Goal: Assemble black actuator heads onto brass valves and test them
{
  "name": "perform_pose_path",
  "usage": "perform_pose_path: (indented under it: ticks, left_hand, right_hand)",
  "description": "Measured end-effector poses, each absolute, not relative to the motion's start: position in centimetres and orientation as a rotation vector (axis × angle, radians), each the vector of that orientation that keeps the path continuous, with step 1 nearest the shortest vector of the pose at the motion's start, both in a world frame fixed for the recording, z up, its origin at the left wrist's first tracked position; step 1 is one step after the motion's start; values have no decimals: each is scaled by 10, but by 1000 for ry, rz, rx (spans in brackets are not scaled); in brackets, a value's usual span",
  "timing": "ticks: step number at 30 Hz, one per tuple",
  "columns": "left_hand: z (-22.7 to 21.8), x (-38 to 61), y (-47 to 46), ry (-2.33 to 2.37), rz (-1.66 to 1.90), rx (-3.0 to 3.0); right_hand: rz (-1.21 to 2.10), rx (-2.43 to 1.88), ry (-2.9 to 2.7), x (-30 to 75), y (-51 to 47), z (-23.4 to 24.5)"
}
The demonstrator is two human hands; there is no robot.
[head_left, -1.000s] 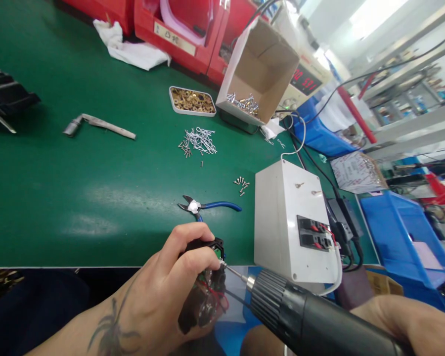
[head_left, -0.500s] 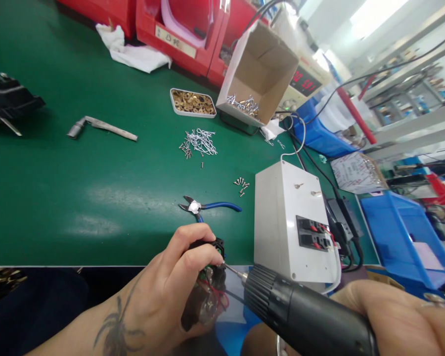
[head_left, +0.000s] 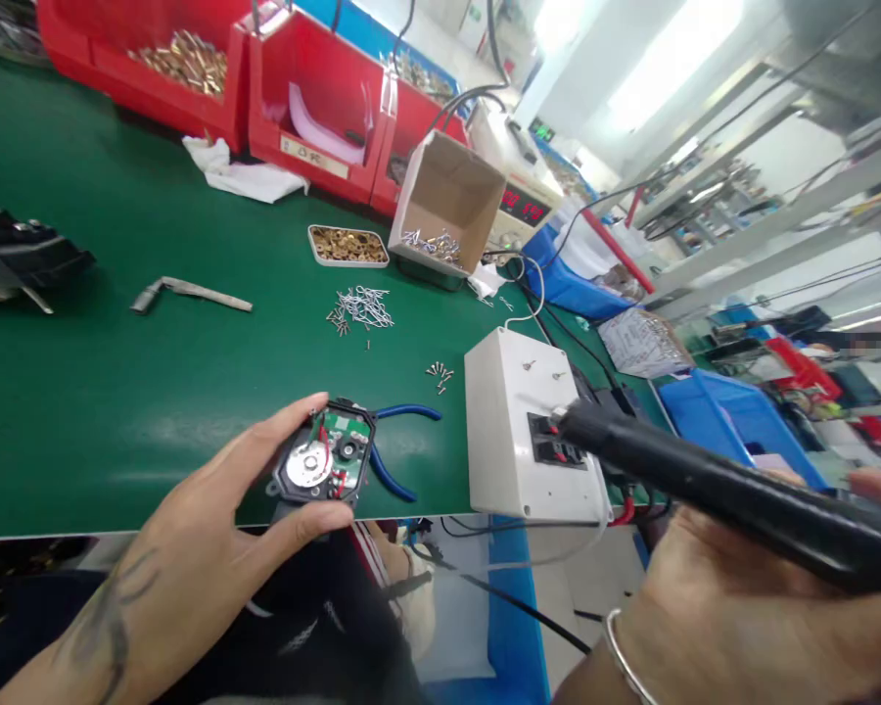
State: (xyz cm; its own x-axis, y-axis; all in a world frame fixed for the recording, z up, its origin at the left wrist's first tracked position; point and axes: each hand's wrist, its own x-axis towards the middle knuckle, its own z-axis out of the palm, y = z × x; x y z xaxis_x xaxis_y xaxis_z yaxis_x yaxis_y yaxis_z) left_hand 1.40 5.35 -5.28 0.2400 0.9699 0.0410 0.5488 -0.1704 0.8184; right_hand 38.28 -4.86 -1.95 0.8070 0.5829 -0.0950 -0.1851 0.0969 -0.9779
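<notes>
My left hand (head_left: 212, 529) grips a small black motor assembly (head_left: 324, 464) with a green circuit board and a round metal disc, holding it over the near edge of the green table (head_left: 154, 392). Thumb and fingers pinch its sides. My right hand (head_left: 734, 617) is closed around a black electric screwdriver (head_left: 705, 480), whose tip points left in front of the white test box (head_left: 521, 431). Blue-handled cutters (head_left: 396, 446) lie on the table just behind the assembly.
Loose screws (head_left: 439, 372) and a pile of metal pins (head_left: 361, 308) lie on the mat. A tray of brass parts (head_left: 347, 246), a cardboard box (head_left: 444, 215), red bins (head_left: 264, 88), a metal lever (head_left: 187, 292) and blue bins (head_left: 734, 421) stand around.
The screwdriver has pulled away from the assembly and swung up to the right. My left hand has turned the assembly so its circuit-board face shows. The camera has tilted up.
</notes>
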Motion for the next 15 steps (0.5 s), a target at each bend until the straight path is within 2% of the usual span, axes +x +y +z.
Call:
perform_pose_path:
  ticks: [7, 12, 15]
  left_hand:
    - [-57, 47, 38, 1464, 991, 1636]
    - [-46, 36, 25, 1152, 1041, 1288]
    - [-36, 23, 14, 975, 1055, 1292]
  right_hand:
    - [502, -1384, -364, 414, -22, -39]
    - [592, -1472, -447, 411, -10, -53]
    - [628, -1566, -586, 404, -2, -46]
